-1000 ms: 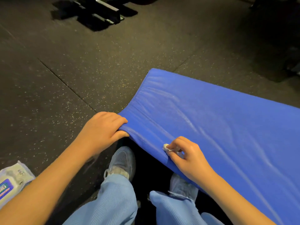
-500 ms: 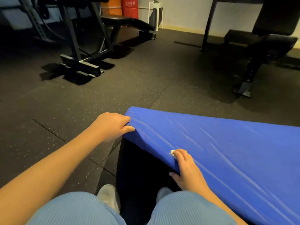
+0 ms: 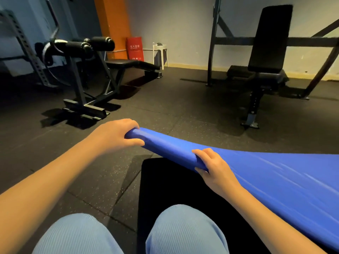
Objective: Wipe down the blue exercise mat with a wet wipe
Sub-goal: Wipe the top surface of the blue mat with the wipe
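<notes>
Above knees, left hand and right hand grip the seemingly curled mat

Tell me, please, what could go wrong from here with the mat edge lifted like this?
The left hand and right hand grip only one rolled edge of the blue mat, so the limp rest may sag and slip free. No wipe shows in either hand; it may be dropped or trapped in the fold. Swinging the mat could catch the incline bench behind it.
</notes>
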Demonstrator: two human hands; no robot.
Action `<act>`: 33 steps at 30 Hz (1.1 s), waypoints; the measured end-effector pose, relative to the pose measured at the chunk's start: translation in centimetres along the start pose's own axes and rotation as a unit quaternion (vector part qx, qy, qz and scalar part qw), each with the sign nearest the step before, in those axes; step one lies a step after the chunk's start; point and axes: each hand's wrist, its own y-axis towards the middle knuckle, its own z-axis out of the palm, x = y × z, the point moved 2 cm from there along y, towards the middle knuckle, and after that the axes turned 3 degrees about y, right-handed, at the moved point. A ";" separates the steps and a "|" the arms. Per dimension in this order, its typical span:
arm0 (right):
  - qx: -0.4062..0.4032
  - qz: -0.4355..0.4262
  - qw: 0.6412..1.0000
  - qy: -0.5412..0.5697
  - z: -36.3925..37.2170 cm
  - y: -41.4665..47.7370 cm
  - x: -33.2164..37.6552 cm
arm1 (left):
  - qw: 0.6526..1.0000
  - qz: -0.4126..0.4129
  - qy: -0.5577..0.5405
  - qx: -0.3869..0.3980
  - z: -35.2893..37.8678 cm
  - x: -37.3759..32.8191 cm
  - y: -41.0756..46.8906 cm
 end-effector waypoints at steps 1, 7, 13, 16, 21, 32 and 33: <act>0.003 -0.010 1.000 -0.011 -0.8 0.2 0.3 | 1.000 -0.002 -0.012 -0.010 -0.4 -0.3 -0.6; 0.041 -0.030 0.997 -0.064 -5.6 0.8 3.3 | 0.996 -0.034 -0.022 -0.078 -2.8 -1.7 -3.7; 0.106 -0.029 0.989 -0.094 -11.1 2.4 7.2 | 0.988 -0.082 -0.054 -0.116 -5.9 -3.5 -5.9; 0.124 -0.027 0.986 -0.105 -14.0 2.7 9.0 | 0.981 -0.095 -0.083 -0.146 -7.8 -4.6 -7.3; 0.136 -0.064 0.984 -0.092 -18.8 4.8 13.0 | 0.951 -0.132 -0.200 -0.195 -12.5 -4.9 -9.3; 0.073 -0.059 0.995 -0.046 -10.6 12.2 10.3 | 0.922 -0.293 -0.196 -0.161 -6.8 2.3 -6.1; 0.053 -0.066 0.996 -0.039 -10.1 12.7 9.8 | 0.911 -0.304 -0.215 -0.179 -6.3 2.6 -5.8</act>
